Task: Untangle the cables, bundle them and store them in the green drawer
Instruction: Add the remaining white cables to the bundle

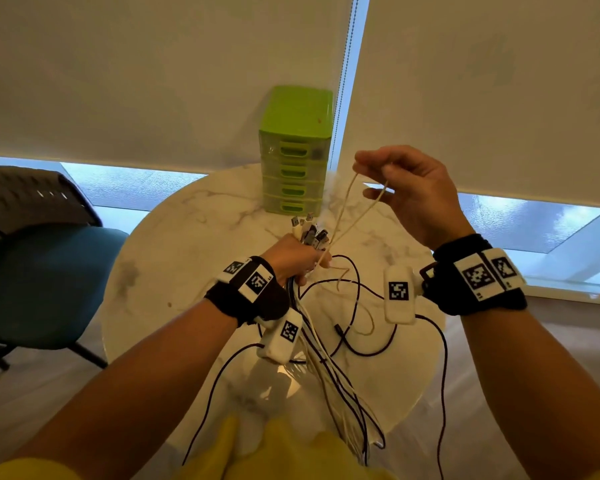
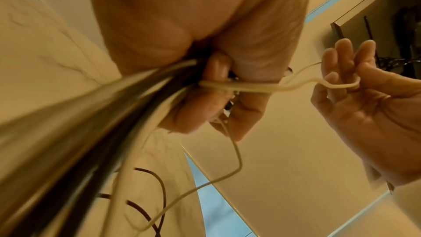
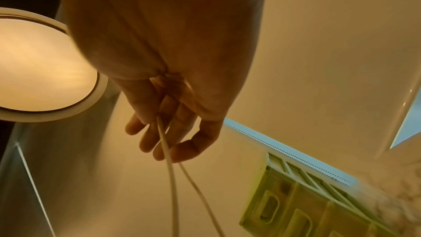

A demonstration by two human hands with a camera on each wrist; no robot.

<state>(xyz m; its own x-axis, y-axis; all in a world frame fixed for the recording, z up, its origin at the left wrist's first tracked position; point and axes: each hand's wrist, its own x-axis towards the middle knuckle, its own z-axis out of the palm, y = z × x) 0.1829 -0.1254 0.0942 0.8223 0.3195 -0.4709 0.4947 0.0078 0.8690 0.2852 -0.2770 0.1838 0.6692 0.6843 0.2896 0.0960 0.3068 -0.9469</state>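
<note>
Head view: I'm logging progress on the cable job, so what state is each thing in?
Cable bundle: gathered, plug ends up, tails loose on the table.
Cream cord: looped, pulled up.
Green drawer unit: upright, drawers closed.
Left hand: grips bundle.
Right hand: holds cord loop.

Round white marble table (image 1: pixel 174 244) mid-frame, teal chair (image 1: pixel 32 282) with dark mesh back at left, pale roller blinds (image 1: pixel 153 74) across the top (bead chain (image 1: pixel 347 64) hanging between them), round ceiling lamp (image 3: pixel 38 64) at left of the right-wrist view.
</note>
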